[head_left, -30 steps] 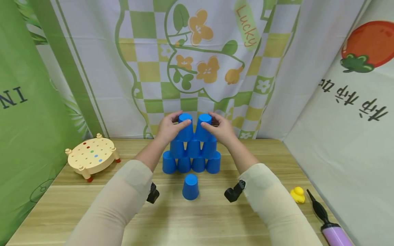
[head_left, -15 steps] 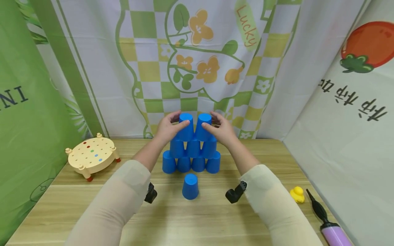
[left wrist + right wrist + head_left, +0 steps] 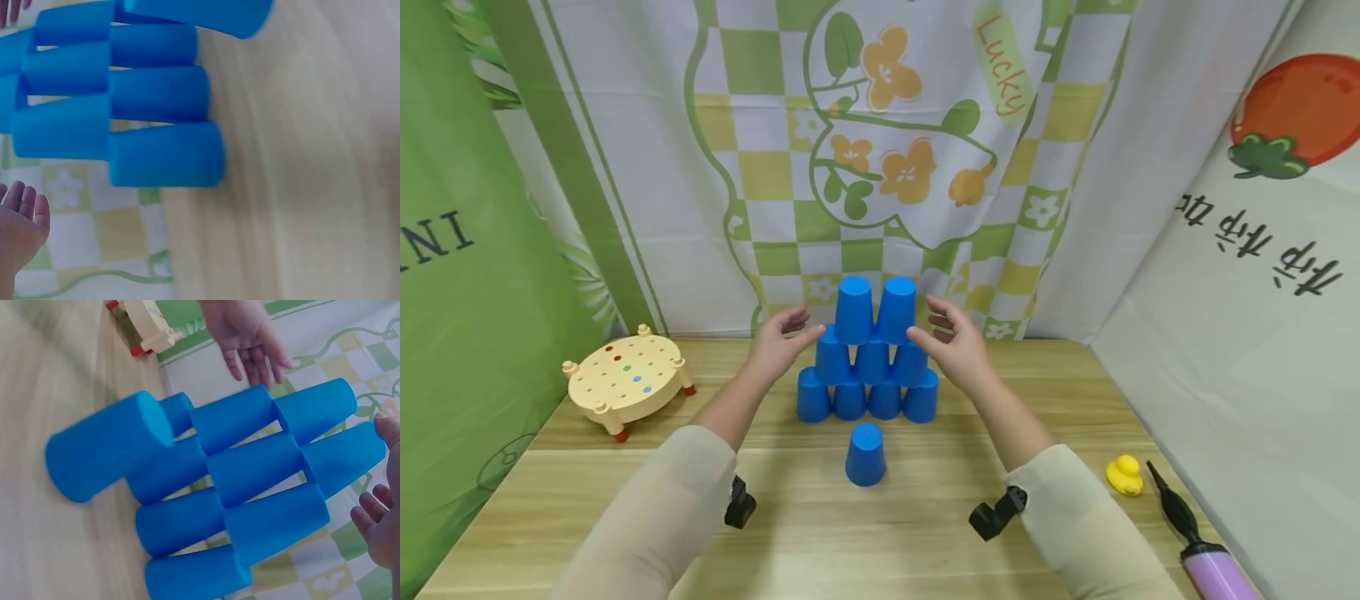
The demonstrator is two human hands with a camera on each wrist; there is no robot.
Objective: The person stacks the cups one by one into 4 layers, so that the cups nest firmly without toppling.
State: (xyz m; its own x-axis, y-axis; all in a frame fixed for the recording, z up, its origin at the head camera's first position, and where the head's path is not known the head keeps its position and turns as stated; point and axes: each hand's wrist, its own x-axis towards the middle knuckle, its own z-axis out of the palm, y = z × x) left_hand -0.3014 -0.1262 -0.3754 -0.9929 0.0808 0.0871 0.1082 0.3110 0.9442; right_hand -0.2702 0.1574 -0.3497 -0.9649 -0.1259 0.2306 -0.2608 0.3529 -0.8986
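Upside-down blue cups stand stacked in three tiers on the table, with a bottom row (image 3: 849,398), a middle row of three (image 3: 872,362) and two on top, the left top cup (image 3: 853,312) and the right top cup (image 3: 897,312). One more blue cup (image 3: 865,455) stands alone in front. My left hand (image 3: 780,343) is beside the stack's left side, fingers relaxed and apart from the top cup. On the other side my right hand (image 3: 957,343) holds nothing; its thumb is close to the right top cup, and in the right wrist view (image 3: 380,519) its fingers are spread.
A cream round pegged board (image 3: 625,379) with short legs stands at the left of the wooden table (image 3: 865,550). A yellow rubber duck (image 3: 1125,475) and a purple-and-black hand pump (image 3: 1206,546) lie at the right edge. A patterned curtain (image 3: 760,167) hangs behind the stack.
Both hands have let go of the two top cups and moved outward, the left hand to the left, the right hand to the right. The cups stay standing in place.
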